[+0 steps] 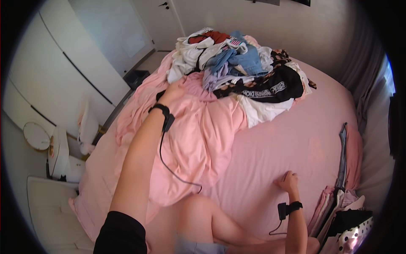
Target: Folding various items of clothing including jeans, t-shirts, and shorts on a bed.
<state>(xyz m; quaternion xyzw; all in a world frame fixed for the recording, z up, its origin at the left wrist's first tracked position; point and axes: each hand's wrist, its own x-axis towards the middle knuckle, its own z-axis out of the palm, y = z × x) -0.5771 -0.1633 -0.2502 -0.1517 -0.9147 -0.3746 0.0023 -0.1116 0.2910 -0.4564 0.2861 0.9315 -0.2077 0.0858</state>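
My left hand (173,92) reaches to the near left edge of a heaped pile of clothes, its fingers at a dusty-pink garment (198,85); whether they grip it is unclear. Around that garment lie white clothes (187,58), blue denim (249,60), a lilac garment (214,77) and a black garment with white lettering (285,84). A white garment (266,111) hangs from the pile's near side. My right hand (288,181) rests on the pink bed sheet (263,152), fingers curled, with nothing seen in it. Both wrists wear black straps with a cable.
A rumpled pink duvet (193,136) lies before my knees. Folded clothes (330,212) stand in a row along the bed's right edge, a folded pink garment (352,155) beyond them. At left are a white wardrobe (54,70), a round mirror (36,136) and an upholstered seat (54,209).
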